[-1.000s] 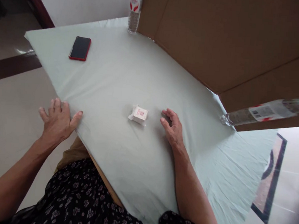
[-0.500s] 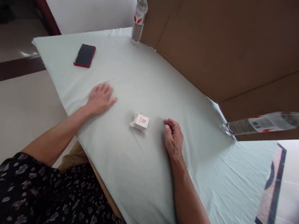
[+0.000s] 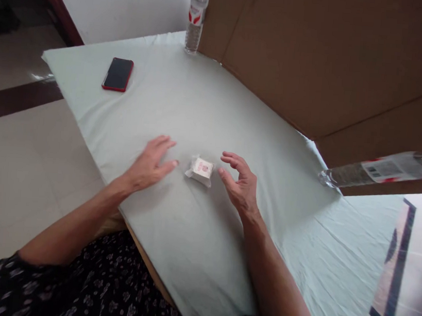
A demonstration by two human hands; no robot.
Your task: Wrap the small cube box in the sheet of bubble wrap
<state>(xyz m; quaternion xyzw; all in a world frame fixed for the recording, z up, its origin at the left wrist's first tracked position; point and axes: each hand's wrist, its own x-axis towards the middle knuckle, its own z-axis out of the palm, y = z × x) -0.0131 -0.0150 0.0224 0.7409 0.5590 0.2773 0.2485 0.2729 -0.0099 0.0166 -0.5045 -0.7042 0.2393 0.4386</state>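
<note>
A small white box in clear plastic wrap [image 3: 201, 171], with red print on top, lies on the pale green cloth [image 3: 185, 112] between my hands. To its left, my left hand [image 3: 154, 162] is raised a little off the cloth, fingers stretched and thumb apart, holding nothing. Close on the box's right side is my right hand [image 3: 240, 182], its thumb and fingers parted in a curve around bare air. Neither hand appears to touch the box.
A dark phone in a red case [image 3: 118, 75] lies toward the far left of the table. One clear water bottle [image 3: 196, 20] stands at the back, and another bottle [image 3: 385, 169] is at the right. Large brown cardboard panels [image 3: 314, 54] rise behind the cloth.
My left hand has lifted from the cloth and come right, toward the box. My right hand has opened its curled fingers and drawn nearer the box.
</note>
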